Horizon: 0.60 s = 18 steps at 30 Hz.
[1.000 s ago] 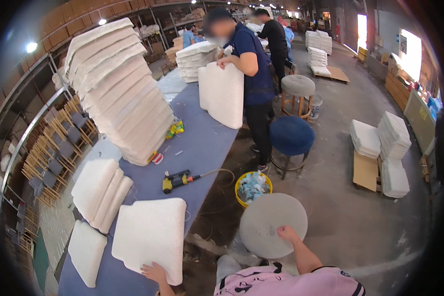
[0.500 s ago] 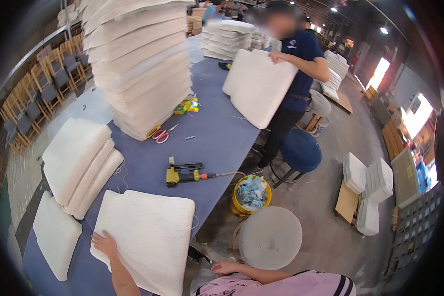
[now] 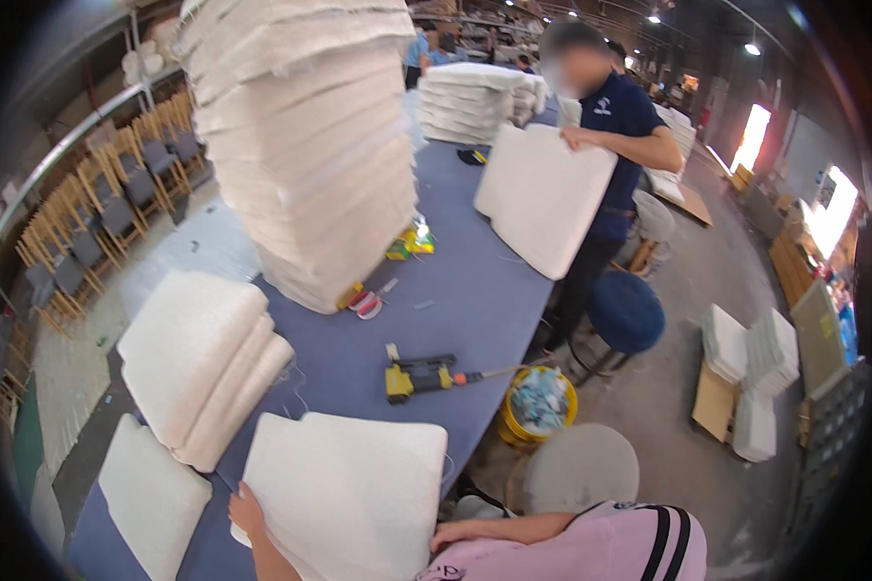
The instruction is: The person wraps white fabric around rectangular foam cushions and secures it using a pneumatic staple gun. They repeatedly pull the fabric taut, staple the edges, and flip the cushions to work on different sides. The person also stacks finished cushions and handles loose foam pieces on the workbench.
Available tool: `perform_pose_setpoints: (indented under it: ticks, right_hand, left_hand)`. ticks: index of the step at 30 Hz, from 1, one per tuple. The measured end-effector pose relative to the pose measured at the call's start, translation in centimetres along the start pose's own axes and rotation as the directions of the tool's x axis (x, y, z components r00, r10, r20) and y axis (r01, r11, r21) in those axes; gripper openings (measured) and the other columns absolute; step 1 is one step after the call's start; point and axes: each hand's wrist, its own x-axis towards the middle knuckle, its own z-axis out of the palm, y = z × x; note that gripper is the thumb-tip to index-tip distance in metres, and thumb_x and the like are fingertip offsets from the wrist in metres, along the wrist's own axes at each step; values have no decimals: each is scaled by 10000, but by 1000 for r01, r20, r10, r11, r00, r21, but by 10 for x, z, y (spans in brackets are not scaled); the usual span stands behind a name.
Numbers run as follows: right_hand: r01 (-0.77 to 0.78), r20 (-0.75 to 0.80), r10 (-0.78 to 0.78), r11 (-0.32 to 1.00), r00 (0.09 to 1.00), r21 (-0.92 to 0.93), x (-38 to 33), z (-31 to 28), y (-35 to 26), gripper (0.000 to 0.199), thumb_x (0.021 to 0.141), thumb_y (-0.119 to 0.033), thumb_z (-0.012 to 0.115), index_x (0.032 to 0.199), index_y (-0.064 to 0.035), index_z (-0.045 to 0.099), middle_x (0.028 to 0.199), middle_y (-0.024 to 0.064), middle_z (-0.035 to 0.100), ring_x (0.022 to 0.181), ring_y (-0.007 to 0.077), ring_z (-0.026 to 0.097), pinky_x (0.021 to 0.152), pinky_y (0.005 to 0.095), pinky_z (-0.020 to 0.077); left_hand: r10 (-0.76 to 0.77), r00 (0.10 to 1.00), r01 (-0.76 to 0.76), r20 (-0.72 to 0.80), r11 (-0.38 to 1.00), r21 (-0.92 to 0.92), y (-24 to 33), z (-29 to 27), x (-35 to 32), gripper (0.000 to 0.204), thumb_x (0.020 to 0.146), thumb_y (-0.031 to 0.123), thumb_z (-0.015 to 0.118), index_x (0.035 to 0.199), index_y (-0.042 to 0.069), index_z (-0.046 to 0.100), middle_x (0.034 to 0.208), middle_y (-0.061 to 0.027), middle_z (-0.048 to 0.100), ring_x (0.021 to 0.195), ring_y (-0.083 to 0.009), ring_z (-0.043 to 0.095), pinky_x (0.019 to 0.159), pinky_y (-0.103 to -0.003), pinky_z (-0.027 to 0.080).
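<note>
A white fabric-covered seat cushion (image 3: 349,484) lies on the blue-topped table in front of me, loose thread at its right side. My left hand (image 3: 247,510) is closed round its left edge. At its lower right edge is my right hand (image 3: 447,535), fingers curled against the side and partly hidden. Left of it lies another white cushion piece (image 3: 155,489), below a short stack of cushions (image 3: 194,358). Beyond the cushion, a yellow and black staple gun (image 3: 419,376) rests on the table with its air hose attached.
A tall stack of white cushions (image 3: 305,165) stands on the table (image 3: 484,320), red-handled scissors (image 3: 366,304) at its foot. Across the right edge, a co-worker (image 3: 618,126) holds a cushion (image 3: 545,198). A yellow bucket of scraps (image 3: 539,402) and stools (image 3: 586,470) stand on the floor.
My left hand has gone from lying flat on the cushion to its left edge. My right hand has come from my lap to the right edge. The view has shifted left.
</note>
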Motion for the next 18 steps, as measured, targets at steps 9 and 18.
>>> perform_pose_setpoints:
  ticks: [9,18]
  right_hand:
    - [199,-123,-220,967,968,-159,25,-23,-26,682,839,-421,868,1278,56,653,1195,71,708,1042,164,637,918,328,540]
    - [716,-180,-723,689,667,-113,-24,-52,-261,875,881,-339,808,1555,4,368,1457,148,519,1347,211,472,1163,374,368]
  left_hand:
    - [-8,949,-101,-316,940,-327,59,-176,7,501,1042,416,552,1046,-65,692,988,-276,720,960,-461,666,869,-499,499]
    - [-642,723,226,-255,569,-791,-53,-185,-1,541,1064,476,491,1293,6,631,1254,-194,697,1077,-349,685,871,-442,522]
